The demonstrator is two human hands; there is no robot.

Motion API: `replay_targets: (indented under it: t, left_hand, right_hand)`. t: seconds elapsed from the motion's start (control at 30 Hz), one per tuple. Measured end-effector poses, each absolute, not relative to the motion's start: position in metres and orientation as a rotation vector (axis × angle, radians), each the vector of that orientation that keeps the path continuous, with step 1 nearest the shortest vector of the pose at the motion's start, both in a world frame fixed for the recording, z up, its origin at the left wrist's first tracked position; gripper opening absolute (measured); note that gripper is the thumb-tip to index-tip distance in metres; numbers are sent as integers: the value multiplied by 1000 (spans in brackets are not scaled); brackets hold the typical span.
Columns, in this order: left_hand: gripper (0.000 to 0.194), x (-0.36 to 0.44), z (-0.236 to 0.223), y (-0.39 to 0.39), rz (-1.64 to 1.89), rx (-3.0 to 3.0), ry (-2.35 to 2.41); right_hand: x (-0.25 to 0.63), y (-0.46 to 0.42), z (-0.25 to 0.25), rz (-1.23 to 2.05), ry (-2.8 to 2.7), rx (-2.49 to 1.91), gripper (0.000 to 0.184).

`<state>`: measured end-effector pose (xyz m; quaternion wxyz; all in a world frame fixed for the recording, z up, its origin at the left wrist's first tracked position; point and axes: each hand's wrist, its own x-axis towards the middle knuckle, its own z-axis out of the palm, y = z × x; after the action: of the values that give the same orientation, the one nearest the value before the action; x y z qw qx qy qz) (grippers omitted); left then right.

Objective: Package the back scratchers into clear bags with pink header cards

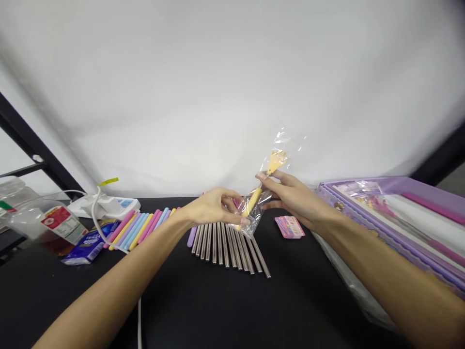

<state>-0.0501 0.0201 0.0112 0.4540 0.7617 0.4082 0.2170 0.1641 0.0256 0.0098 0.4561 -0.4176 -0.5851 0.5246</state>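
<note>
A yellow back scratcher (253,199) with a hand-shaped head is inside a clear plastic bag (281,140), tilted up to the right above the table. My left hand (214,208) pinches the bag around the lower end of the handle. Higher up, just below the scratcher's head, the fingers of my right hand (286,193) close on it through the plastic. Under my hands several metal rods (232,249) lie fanned out side by side, their far ends partly hidden. Coloured handles (140,230) in pink, yellow, blue and purple lie in a row to the left.
A small stack of pink cards (289,227) lies right of the rods. At the right stands a purple box (327,189) holding bagged scratchers. To the left are a power strip (125,203), a white cable (95,213), a blue packet (90,242) and a bottle (54,225).
</note>
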Motion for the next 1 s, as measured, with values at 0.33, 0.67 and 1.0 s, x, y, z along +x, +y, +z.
replay_targets:
  t: [0.33,0.67,1.0]
  left_hand:
    - [41,-43,14,17,855,1882,909]
    - [29,-37,13,18,1102,1876,852]
    - [65,-40,14,18,1178,1779,835]
  right_hand:
    - [171,28,11,1376,-1667,-994,29]
    - [163,10,23,1471,-2126,-989,32]
    - [169,7,23,1523,-2319,-1060,31]
